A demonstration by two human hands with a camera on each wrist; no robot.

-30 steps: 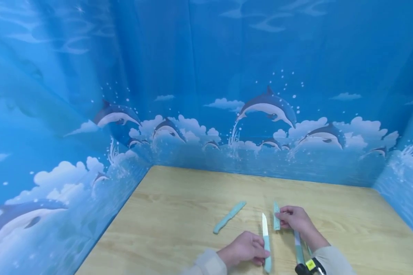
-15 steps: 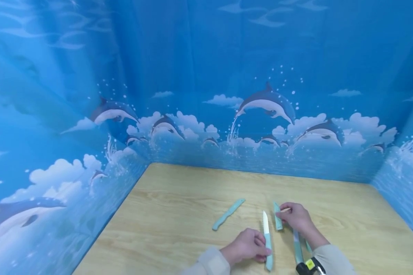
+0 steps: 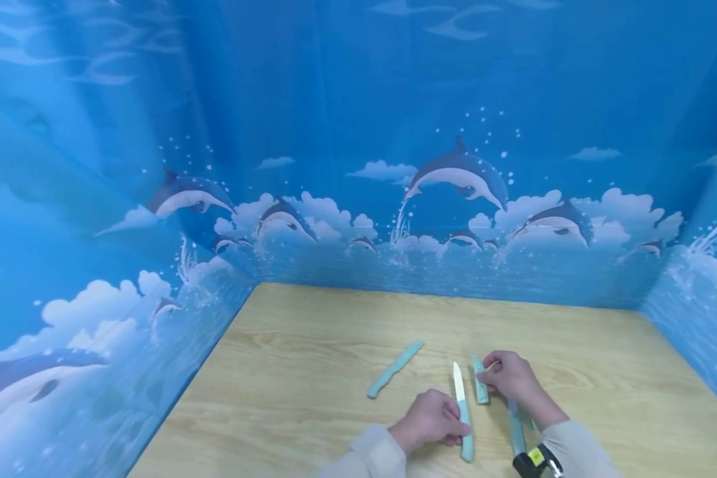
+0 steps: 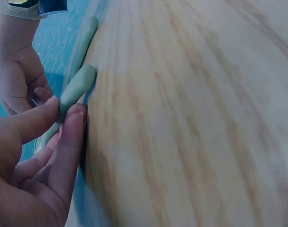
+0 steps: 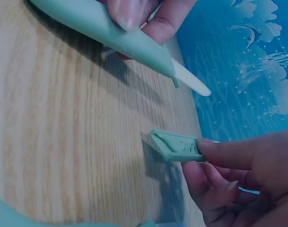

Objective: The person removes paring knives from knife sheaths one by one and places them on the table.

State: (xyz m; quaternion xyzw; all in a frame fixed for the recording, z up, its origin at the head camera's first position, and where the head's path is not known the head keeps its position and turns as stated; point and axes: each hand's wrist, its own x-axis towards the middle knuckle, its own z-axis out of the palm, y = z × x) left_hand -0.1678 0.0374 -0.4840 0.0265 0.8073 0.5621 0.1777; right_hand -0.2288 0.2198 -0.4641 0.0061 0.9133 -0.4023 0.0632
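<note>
A person's left hand [image 3: 436,418] pinches a knife [image 3: 464,418] by its green handle, thumb closed against fingertips, the bare blade aimed near twelve o'clock over a wooden table [image 3: 311,332]. At one o'clock from it, the right hand [image 3: 510,378] grips a green cover [image 3: 479,388] between thumb and fingers, the cover just beside the blade but apart.

The likely danger is a cut: a misjudged angle could bring the edge against the right fingers, while a slack pinch might let the handle twist.

Counted: two hands; one cover in grip; two bare-bladed knives, including a second knife [image 3: 517,431] near four o'clock, partly hidden; one apparently sheathed knife [image 3: 396,369] at ten o'clock; and one green sliver [image 3: 534,425] by the right forearm, too hidden to identify.
</note>
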